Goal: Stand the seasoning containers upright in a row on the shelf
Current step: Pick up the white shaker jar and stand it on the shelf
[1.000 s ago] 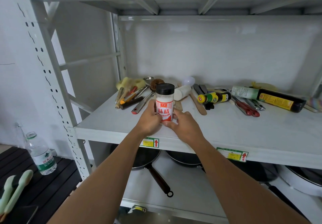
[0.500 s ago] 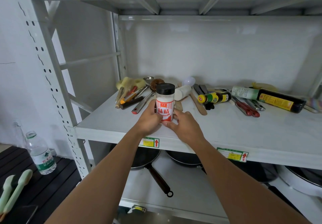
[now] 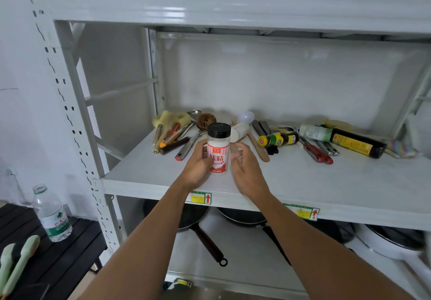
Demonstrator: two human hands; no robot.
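A seasoning jar (image 3: 218, 147) with a black lid and a red-and-white label stands upright near the front of the white shelf (image 3: 314, 180). My left hand (image 3: 197, 166) wraps its left side. My right hand (image 3: 246, 169) is just to its right, fingers spread and blurred, off the jar. Behind lie a white container (image 3: 239, 131), a small dark bottle (image 3: 278, 139) with a yellow cap, a green-labelled bottle (image 3: 314, 132) and a long dark sauce bottle (image 3: 358, 142), all on their sides.
Kitchen utensils (image 3: 173, 136) are piled at the shelf's back left, and red-handled tools (image 3: 314, 151) lie between the bottles. Pans (image 3: 198, 215) sit on the shelf below. A water bottle (image 3: 51, 213) stands on a dark table at lower left.
My right hand has come off the jar and opened. The camera has tilted up, so the upper shelf now shows. The jar stays upright in my left hand.
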